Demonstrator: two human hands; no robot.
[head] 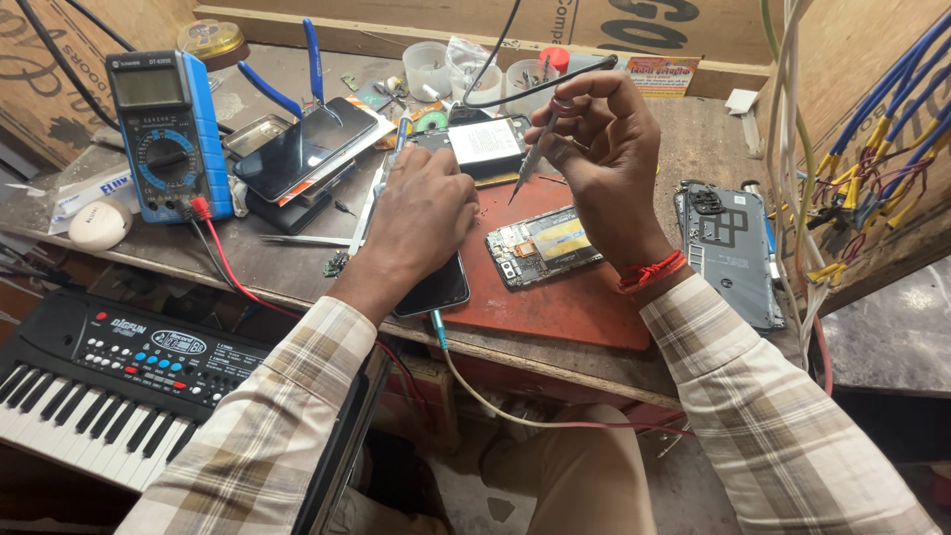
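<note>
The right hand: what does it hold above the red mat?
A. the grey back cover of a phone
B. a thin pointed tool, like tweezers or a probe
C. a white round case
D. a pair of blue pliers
B: the right hand pinches a thin pointed tool with its tip aimed down at the red mat, while the blue pliers lie apart on the bench.

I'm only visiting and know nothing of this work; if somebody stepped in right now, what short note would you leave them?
Right hand: holds a thin pointed tool, tip above the red mat.
Left hand: rests on a dark phone, gripping a blue-handled tool.
Opened phone lies on the mat, insides showing; its back cover lies to the right.
Done: cover off.
Left: closing the phone again.
</note>
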